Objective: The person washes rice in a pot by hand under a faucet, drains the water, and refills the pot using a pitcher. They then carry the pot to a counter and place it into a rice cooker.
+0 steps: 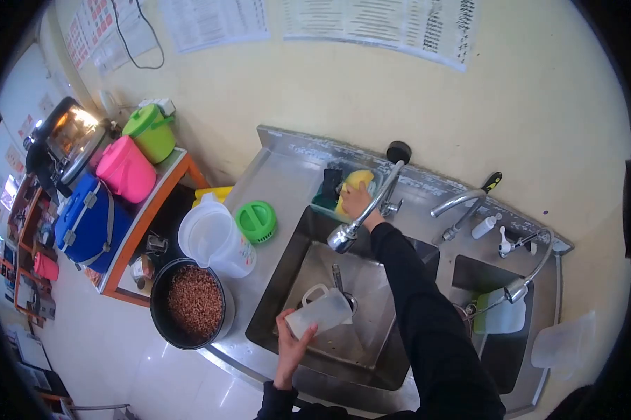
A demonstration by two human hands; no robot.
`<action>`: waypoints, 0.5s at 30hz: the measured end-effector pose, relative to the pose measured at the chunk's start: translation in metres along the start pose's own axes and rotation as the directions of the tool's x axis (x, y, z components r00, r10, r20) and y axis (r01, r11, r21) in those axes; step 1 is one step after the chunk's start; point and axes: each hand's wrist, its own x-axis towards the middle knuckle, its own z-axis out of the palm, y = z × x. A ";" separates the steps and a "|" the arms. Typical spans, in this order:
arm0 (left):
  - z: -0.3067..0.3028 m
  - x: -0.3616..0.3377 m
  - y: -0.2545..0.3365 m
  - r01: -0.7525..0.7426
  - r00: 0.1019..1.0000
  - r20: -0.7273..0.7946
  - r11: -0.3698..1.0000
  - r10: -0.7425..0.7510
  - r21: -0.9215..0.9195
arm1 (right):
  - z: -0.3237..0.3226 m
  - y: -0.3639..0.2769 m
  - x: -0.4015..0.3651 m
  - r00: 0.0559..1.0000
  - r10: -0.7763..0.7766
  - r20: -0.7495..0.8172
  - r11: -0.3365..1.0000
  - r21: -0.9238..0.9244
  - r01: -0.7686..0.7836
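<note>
Over the larger sink basin [259,318], my left hand [292,348] grips a translucent white plastic container [320,313], held tilted. A white handle and a dark utensil [337,276] show behind it, near the drain. My right arm stretches across the sink to its back edge. There my right hand [357,200] has its fingers closed on a yellow sponge [361,178], which sits in a clear tray [324,201] beside a dark green scouring pad [329,183]. The fingertips are partly hidden against the sponge.
A curved faucet [342,238] hangs over the basin near my right arm. Left of the sink stand a clear pitcher [214,236], a green lid [257,221] and a black pot [163,315] of reddish-brown grains. A second basin [501,374] on the right holds a whitish container [501,313].
</note>
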 end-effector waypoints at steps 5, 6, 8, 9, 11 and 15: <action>-0.004 0.035 -0.005 0.130 0.989 -0.053 0.981 -0.138 -0.142 | -0.038 0.023 0.005 0.914 0.313 -0.258 0.916 0.335 -0.219; -0.003 0.041 -0.003 0.140 0.987 -0.051 0.976 -0.150 -0.168 | -0.051 0.024 -0.002 0.835 0.433 -0.340 0.848 0.467 -0.249; 0.006 0.050 0.002 0.164 0.984 -0.034 0.956 -0.178 -0.245 | -0.083 0.018 -0.025 0.749 0.609 -0.261 0.706 0.608 -0.362; 0.012 0.056 0.005 0.175 0.982 -0.019 0.939 -0.189 -0.295 | -0.099 0.010 -0.039 0.697 0.676 -0.240 0.643 0.654 -0.399; 0.023 0.063 0.004 0.205 0.974 -0.009 0.905 -0.225 -0.373 | -0.125 -0.010 -0.073 0.573 0.789 -0.223 0.532 0.714 -0.455; 0.053 0.081 -0.007 0.235 0.971 0.075 0.835 -0.229 -0.497 | -0.152 -0.074 -0.178 0.606 0.763 0.226 0.127 0.867 -0.483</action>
